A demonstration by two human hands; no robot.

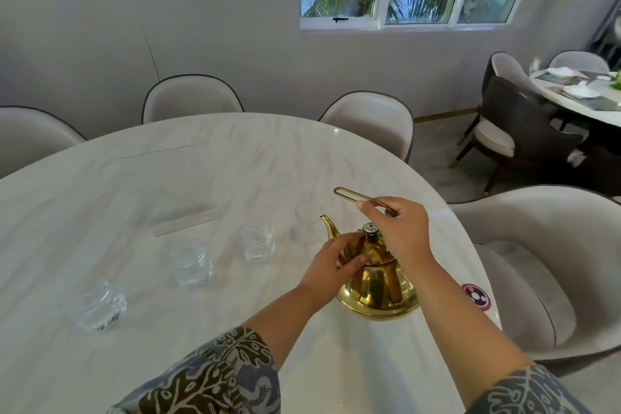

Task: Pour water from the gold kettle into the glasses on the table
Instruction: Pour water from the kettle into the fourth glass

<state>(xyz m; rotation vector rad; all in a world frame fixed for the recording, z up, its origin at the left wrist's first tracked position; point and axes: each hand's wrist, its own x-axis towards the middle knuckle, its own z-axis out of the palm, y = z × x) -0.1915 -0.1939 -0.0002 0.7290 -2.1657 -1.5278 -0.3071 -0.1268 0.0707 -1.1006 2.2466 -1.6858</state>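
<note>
White marble with faint veins forms the big round table (235,161), which fills most of the view and is cut off at the left and bottom edges. Pale upholstered chairs ring it: one at the near right (537,262), two at the far rim (191,97) (369,118), and a fourth only partly seen at the left edge (30,131).

The gold kettle (376,292) stands upright on the table near its right edge, spout (331,227) pointing away towards the glasses. Both forearms reach in from below in patterned sleeves (215,376).

The right hand (400,228) is above the kettle, fingers clenched around the thin wire handle (349,196), which is raised and juts out to the left past the thumb. The left hand (336,262) rests against the kettle's lid (369,245), fingers curled loosely on its left side just below the knob (370,228); whether it truly grips is unclear.

Four glasses stand in a diagonal row, well apart: one at the near left (100,306), the next (191,262), a third (257,242), and the last (307,225) just beyond the spout. All are blurred, and their contents are hard to make out. The farthest one is nearly lost against the marble.

A round red sticker (475,297) lies on the table just right of the kettle, partly hidden by the right forearm.
</note>
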